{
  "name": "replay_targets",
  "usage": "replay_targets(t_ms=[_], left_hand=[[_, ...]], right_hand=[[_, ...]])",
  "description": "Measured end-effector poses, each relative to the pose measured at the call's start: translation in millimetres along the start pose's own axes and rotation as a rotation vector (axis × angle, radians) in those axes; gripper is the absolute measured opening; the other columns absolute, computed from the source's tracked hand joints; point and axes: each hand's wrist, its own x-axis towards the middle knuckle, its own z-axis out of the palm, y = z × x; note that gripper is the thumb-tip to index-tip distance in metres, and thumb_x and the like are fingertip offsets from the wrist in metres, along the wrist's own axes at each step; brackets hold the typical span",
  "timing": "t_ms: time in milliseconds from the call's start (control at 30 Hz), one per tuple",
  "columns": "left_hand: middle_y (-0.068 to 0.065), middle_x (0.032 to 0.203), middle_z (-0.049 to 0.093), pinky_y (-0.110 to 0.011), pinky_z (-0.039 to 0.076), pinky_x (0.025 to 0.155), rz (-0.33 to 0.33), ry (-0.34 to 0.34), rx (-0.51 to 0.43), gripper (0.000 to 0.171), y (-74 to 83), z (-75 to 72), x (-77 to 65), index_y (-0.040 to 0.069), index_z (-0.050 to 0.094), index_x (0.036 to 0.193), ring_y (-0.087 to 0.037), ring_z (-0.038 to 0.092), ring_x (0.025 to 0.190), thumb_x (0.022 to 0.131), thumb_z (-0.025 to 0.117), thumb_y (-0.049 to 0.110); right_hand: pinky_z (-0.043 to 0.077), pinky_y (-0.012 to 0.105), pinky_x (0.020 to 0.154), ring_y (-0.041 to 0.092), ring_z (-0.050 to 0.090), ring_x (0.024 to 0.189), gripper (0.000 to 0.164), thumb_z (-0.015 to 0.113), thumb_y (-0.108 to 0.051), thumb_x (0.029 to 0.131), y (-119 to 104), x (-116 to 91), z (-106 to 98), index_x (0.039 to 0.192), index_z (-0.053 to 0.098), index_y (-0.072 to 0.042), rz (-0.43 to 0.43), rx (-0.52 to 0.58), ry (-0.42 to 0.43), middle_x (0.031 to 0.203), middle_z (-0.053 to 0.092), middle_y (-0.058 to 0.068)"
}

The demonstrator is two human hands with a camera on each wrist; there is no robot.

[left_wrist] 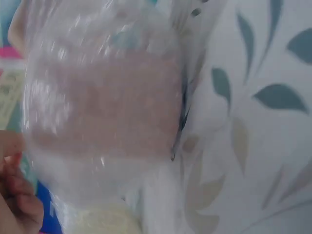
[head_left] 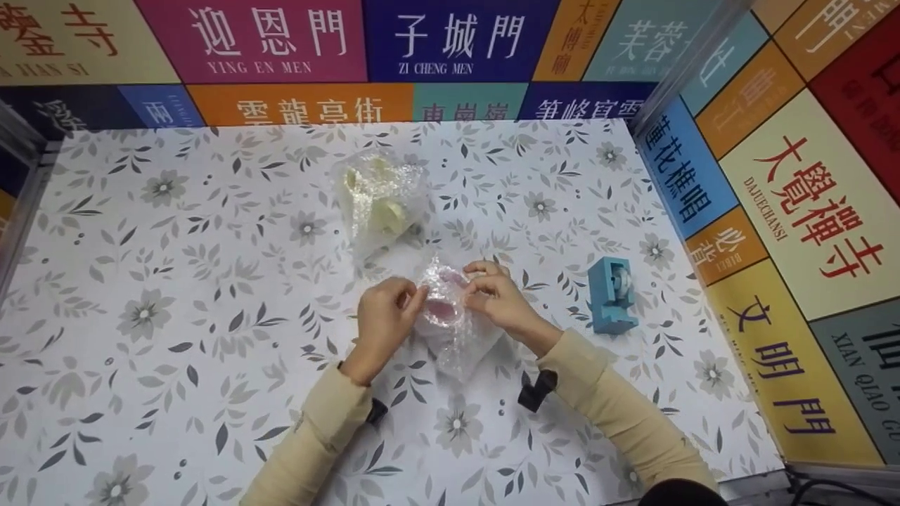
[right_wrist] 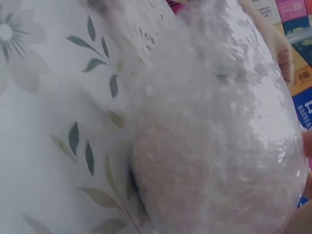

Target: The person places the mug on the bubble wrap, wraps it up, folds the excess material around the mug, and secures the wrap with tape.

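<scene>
A pink rounded thing in clear bubble wrap [head_left: 450,337] sits between both hands, in front of the person. Through the film its pink colour shows, with a round pink end facing up. At its left side the left hand [head_left: 383,313] pinches the film between thumb and curled fingers. The right hand [head_left: 500,299] pinches the wrap near its upper right. In the left wrist view the wrapped bundle [left_wrist: 102,107] fills much of the picture, with fingers [left_wrist: 22,204] at the left edge. The right wrist view shows the bundle [right_wrist: 214,141] close up; its exact kind is veiled by the wrap.
Behind the hands lies a second bubble-wrapped bundle [head_left: 383,200] with pale yellow-green things inside. A blue tape dispenser [head_left: 610,299] with a roll of tape stands to the right. The table [head_left: 232,211] has a leaf-and-flower cover, and colourful lettered panels [head_left: 302,42] border its back and right.
</scene>
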Motion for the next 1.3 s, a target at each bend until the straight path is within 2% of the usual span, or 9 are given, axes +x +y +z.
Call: replay_targets(t_ms=[67, 167, 233, 300, 400, 433, 667, 1067, 1300], left_hand=[[0.004, 0.05, 0.043, -0.024, 0.032, 0.043, -0.018, -0.038, 0.004, 0.016, 9.0, -1.5, -6.9, 0.005, 0.068, 0.066, -0.006, 0.035, 0.046, 0.08, 0.064, 0.012], [0.004, 0.048, 0.045, -0.02, 0.029, 0.04, -0.118, -0.166, -0.072, 0.014, 18.4, -6.3, -11.9, 0.003, 0.073, 0.079, -0.003, 0.033, 0.043, 0.08, 0.06, 0.009], [0.006, 0.044, 0.042, -0.019, 0.026, 0.037, -0.271, -0.316, -0.266, 0.018, 26.3, -14.0, -9.5, -0.002, 0.071, 0.089, -0.001, 0.03, 0.039, 0.083, 0.056, 0.007], [0.004, 0.042, 0.04, -0.018, 0.027, 0.035, -0.473, -0.407, -0.49, 0.021, 29.8, -18.1, -7.2, -0.007, 0.067, 0.094, -0.001, 0.03, 0.036, 0.087, 0.054, 0.008], [0.004, 0.039, 0.037, -0.017, 0.03, 0.034, -0.779, -0.416, -0.742, 0.026, 33.2, -17.5, -4.6, -0.012, 0.063, 0.094, -0.004, 0.033, 0.032, 0.09, 0.052, 0.011], [0.003, 0.039, 0.039, -0.017, 0.032, 0.034, -0.825, -0.384, -0.77, 0.026, 29.7, -12.5, -5.8, -0.011, 0.064, 0.093, -0.006, 0.035, 0.033, 0.09, 0.055, 0.013], [0.001, 0.045, 0.05, -0.016, 0.033, 0.033, -0.826, -0.229, -0.692, 0.022, 27.3, 1.3, -4.6, -0.012, 0.065, 0.085, -0.004, 0.039, 0.032, 0.078, 0.069, 0.008], [0.001, 0.044, 0.048, -0.017, 0.035, 0.032, -0.798, -0.279, -0.536, 0.014, 29.8, 0.4, 1.8, -0.008, 0.064, 0.07, -0.005, 0.038, 0.032, 0.076, 0.069, 0.003], [-0.001, 0.044, 0.05, -0.017, 0.033, 0.031, -0.827, -0.285, -0.55, 0.015, 29.0, 1.1, 4.4, -0.003, 0.059, 0.062, -0.007, 0.039, 0.031, 0.075, 0.066, -0.003]], right_hand=[[0.029, 0.04, 0.094, 0.032, 0.027, 0.119, 0.008, 0.059, 0.005, 0.071, 0.3, -5.3, 5.2, 0.069, 0.056, 0.012, -0.005, 0.008, 0.051, 0.119, 0.046, 0.021], [0.03, 0.037, 0.093, 0.032, 0.029, 0.118, 0.008, 0.059, 0.006, 0.071, 1.0, -10.7, 10.4, 0.069, 0.055, 0.013, -0.002, 0.049, 0.094, 0.12, 0.046, 0.022], [0.031, 0.034, 0.09, 0.032, 0.032, 0.116, 0.008, 0.059, 0.007, 0.071, 0.9, -13.0, 14.4, 0.07, 0.055, 0.014, 0.01, 0.081, 0.121, 0.12, 0.047, 0.021], [0.034, 0.031, 0.086, 0.031, 0.035, 0.113, 0.007, 0.059, 0.007, 0.071, 0.0, -15.3, 18.7, 0.072, 0.056, 0.014, 0.033, 0.11, 0.142, 0.12, 0.046, 0.019], [0.036, 0.028, 0.082, 0.029, 0.038, 0.109, 0.007, 0.06, 0.007, 0.071, -2.2, -19.2, 25.0, 0.072, 0.057, 0.014, 0.051, 0.132, 0.188, 0.118, 0.046, 0.018], [0.037, 0.027, 0.082, 0.029, 0.038, 0.109, 0.006, 0.061, 0.007, 0.071, -2.9, -20.5, 26.5, 0.071, 0.057, 0.013, 0.053, 0.134, 0.2, 0.118, 0.046, 0.018], [0.036, 0.03, 0.084, 0.029, 0.036, 0.11, 0.005, 0.064, 0.005, 0.07, -4.1, -25.0, 34.7, 0.069, 0.061, 0.009, 0.033, 0.087, 0.238, 0.114, 0.047, 0.016], [0.034, 0.036, 0.088, 0.031, 0.034, 0.112, 0.007, 0.067, 0.002, 0.07, -2.0, -28.8, 42.2, 0.068, 0.063, 0.008, -0.014, 0.007, 0.264, 0.113, 0.044, 0.017], [0.028, 0.041, 0.094, 0.03, 0.034, 0.11, 0.004, 0.066, 0.0, 0.068, 2.2, -30.4, 43.0, 0.068, 0.065, 0.004, -0.056, -0.034, 0.278, 0.11, 0.045, 0.015]])
